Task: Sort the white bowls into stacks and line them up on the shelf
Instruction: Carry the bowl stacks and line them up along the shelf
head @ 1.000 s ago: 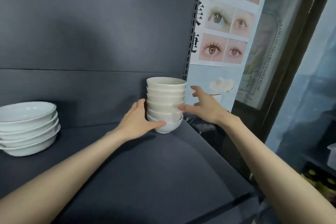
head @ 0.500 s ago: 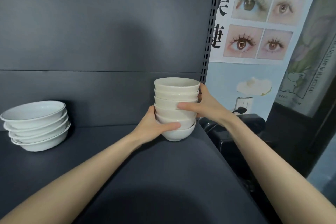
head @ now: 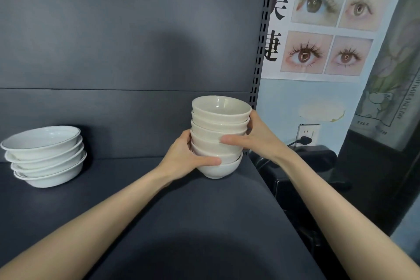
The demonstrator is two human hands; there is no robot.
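Two bare forearms reach across a dark shelf (head: 159, 211) as a person takes hold of a stack of small bowls (head: 219, 120) near the board's right edge, close to the rear. The left hand (head: 188, 157) cups the lower bowls, its thumb laid flat across the front just above the bottom one. The right hand (head: 259, 141) clasps the middle, thumb pressed across the front and fingers curled round the far side. The left fingers are hidden behind the stack. Whether the bottom bowl sits on the board or hangs just above it cannot be told.

The step appears to be moving this tower into line. Done well, that means squeezing evenly from both sides, keeping one hand low so the bottom bowl cannot slip out, holding the column upright and setting it down flat, away from the open right edge.

The tall stack counts six bowls. Well apart on the left, a stack of wide bowls (head: 45, 157) holds four, possibly five, since its lower rims run together. Behind stand the grey back panel (head: 113, 29) and one slotted upright (head: 261, 52). Beyond it hangs a poster (head: 318, 29) showing four whole eye pictures.
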